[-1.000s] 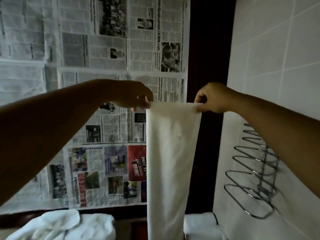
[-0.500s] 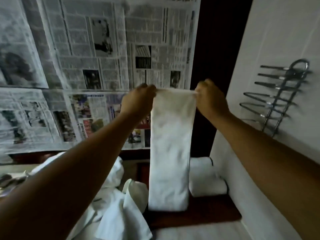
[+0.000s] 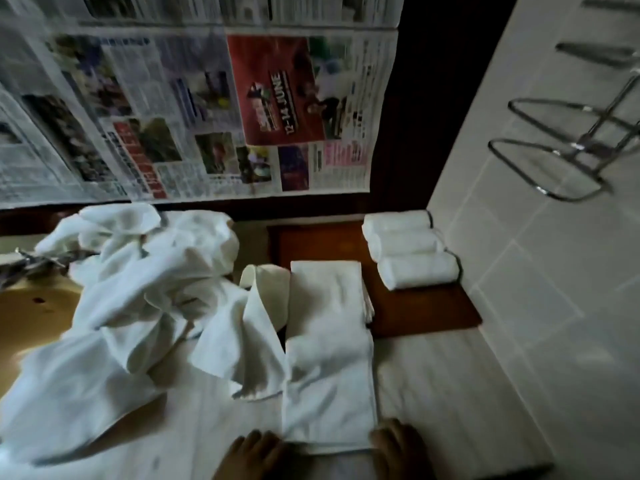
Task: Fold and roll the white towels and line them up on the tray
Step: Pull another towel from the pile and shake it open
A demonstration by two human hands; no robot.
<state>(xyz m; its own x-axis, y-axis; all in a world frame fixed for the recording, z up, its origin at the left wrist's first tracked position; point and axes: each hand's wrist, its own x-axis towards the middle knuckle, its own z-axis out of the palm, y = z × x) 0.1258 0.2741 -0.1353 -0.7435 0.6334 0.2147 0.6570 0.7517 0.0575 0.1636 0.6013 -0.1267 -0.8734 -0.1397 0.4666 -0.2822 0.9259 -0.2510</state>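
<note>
towel (image 3: 329, 341), a long white folded strip, lies flat, far end on the tray (image 3: 415, 313); my left hand (image 3: 256, 453) and right hand (image 3: 396, 446) at its near corners; whether my fingers (image 3: 254, 441) grip it, i cannot tell.

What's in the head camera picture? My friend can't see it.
A long folded white towel lies flat, its far end on a wooden tray, with the left hand and right hand at its near corners. Three rolled towels line the tray's right side; unfolded towels lie heaped left.

The towels (image 3: 329, 341) are matt white cloth, the tray (image 3: 419, 315) smooth wood, the rack (image 3: 554, 168) shiny metal
</note>
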